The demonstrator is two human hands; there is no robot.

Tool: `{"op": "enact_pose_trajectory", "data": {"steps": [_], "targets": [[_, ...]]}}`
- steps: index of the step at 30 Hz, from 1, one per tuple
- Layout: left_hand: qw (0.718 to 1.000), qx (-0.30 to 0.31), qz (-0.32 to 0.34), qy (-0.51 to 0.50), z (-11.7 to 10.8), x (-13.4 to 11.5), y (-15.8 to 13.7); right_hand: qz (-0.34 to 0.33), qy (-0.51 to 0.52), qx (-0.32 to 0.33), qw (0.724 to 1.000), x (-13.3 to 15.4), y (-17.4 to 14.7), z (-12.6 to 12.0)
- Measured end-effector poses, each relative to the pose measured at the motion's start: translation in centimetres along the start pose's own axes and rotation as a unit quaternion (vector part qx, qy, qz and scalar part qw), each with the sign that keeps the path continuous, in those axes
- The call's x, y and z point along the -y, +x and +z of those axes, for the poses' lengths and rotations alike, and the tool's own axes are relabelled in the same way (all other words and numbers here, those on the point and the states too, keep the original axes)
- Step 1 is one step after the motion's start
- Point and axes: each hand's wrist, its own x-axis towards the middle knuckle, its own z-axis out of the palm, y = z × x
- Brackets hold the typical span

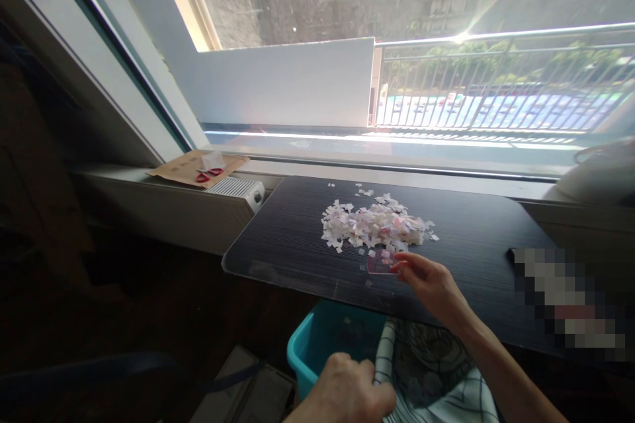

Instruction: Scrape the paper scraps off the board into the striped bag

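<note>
On the dark tabletop [297, 238] lies a heap of small white and pinkish paper scraps [377, 225], with a few loose pieces around it. My right hand [426, 281] pinches a clear, pink-edged flat plastic card [381, 266] at the near side of the heap, over some scraps. Below the table edge, my left hand [347, 386] is closed on the edge of a checked cloth [384, 350], beside a teal bin [297, 347]. The cloth opens like a bag, and pale bits show dimly inside. Part of the bin is hidden by my left hand.
Red-handled scissors [209, 175] rest on a brown paper envelope [181, 168] on the windowsill, above a white radiator [241, 190]. A blurred-out object [565, 301] lies at the table's right. A large window with a railing outside [496, 86] stands behind the table.
</note>
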Motion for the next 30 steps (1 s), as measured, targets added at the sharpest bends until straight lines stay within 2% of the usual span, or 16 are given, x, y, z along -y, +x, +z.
{"op": "enact_pose_trajectory", "data": {"steps": [5,10,17,25,27,30], "targets": [[1.000,0.016,-0.001,-0.001,-0.1,-0.1,0.0,0.014,0.002,0.003,1.000,-0.5,-0.4,-0.2],[1.000,0.017,-0.001,-0.003,-0.6,-0.1,0.0,0.011,0.020,0.053,0.998,-0.1,-1.6,0.4],[1.000,0.017,0.002,0.000,-0.6,-0.2,0.0,0.019,0.073,0.022,0.997,-0.6,-1.0,0.8],[1.000,0.010,0.002,-0.009,-0.4,-0.1,-0.1,0.041,0.064,0.101,0.992,0.6,-2.4,1.4],[1.000,0.020,0.002,-0.007,-0.6,-0.1,0.0,0.041,0.092,0.083,0.991,0.6,-1.9,1.3],[0.999,0.043,0.003,-0.001,-0.9,-0.1,0.2,0.029,0.121,0.005,0.992,0.1,-0.3,1.2]]}}
